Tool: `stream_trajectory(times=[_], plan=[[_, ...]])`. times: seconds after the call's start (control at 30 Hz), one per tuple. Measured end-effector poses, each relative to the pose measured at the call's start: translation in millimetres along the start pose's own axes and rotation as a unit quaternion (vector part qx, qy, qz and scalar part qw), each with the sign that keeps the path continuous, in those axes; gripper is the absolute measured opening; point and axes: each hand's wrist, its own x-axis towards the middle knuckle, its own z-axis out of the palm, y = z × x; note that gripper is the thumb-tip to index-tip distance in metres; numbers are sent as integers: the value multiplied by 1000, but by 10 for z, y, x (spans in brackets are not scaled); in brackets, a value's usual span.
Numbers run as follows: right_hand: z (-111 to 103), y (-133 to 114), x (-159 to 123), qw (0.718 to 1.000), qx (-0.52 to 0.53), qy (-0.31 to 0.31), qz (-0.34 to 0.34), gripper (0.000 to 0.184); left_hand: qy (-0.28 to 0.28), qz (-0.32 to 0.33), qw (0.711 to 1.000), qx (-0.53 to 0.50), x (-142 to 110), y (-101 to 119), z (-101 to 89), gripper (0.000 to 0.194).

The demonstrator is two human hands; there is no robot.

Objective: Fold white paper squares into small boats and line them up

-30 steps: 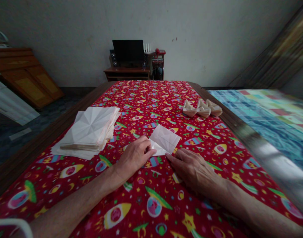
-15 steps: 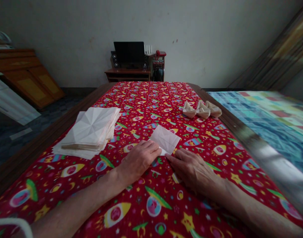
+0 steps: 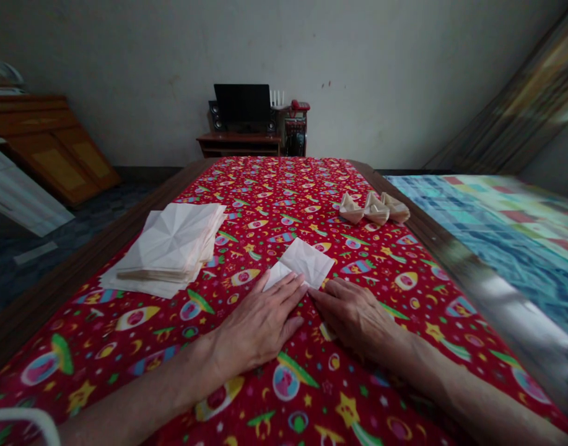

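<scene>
A white paper sheet [image 3: 309, 263], creased in a star pattern, lies on the red patterned cloth [image 3: 288, 207] in front of me. Part of it, a paler flap [image 3: 278, 272], shows at its left. My left hand [image 3: 269, 313] rests flat with fingers stretched over the lower left of the sheet, hiding some of it. At the near corner, my right hand [image 3: 353, 310] holds the paper down with its index fingertip while the other fingers curl in; its thumb is hidden. Off to the left sits a stack of creased paper sheets [image 3: 172, 238].
Several folded paper pieces [image 3: 375, 209] stand in a row at the right. Dark wooden table edges [image 3: 432, 238] flank the cloth. Beyond the far end are a desk with a black monitor [image 3: 243, 105] and a red telephone [image 3: 300, 105]. A bed [image 3: 488, 217] lies to the right.
My left hand has gone from closed fingers at the sheet's left edge to lying flat across it, and the flap at left shows more. The right hand stays at the near corner.
</scene>
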Motion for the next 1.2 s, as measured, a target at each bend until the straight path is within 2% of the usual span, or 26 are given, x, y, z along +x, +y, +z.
stream_trajectory(times=[0.2, 0.53, 0.87, 0.97, 1.1, 1.2], plan=[[2, -1, 10, 1000, 5, 6, 24, 21, -2, -8, 1000, 14, -102, -81, -9, 43], [-5, -13, 4, 999, 25, 15, 31, 25, 25, -26, 999, 38, -288, -197, -20, 41], [33, -6, -12, 998, 37, 32, 30, 25, 18, -32, 998, 60, -444, -344, -24, 40], [40, 58, 15, 997, 45, 59, 21, 25, 41, -24, 998, 47, -418, -366, -5, 36], [-43, 287, 158, 986, 20, 160, 36, 25, 67, 3, 997, 40, -319, -342, -20, 29], [-62, 489, 298, 979, 15, 198, 48, 26, 78, 14, 996, 29, -221, -288, -68, 23]])
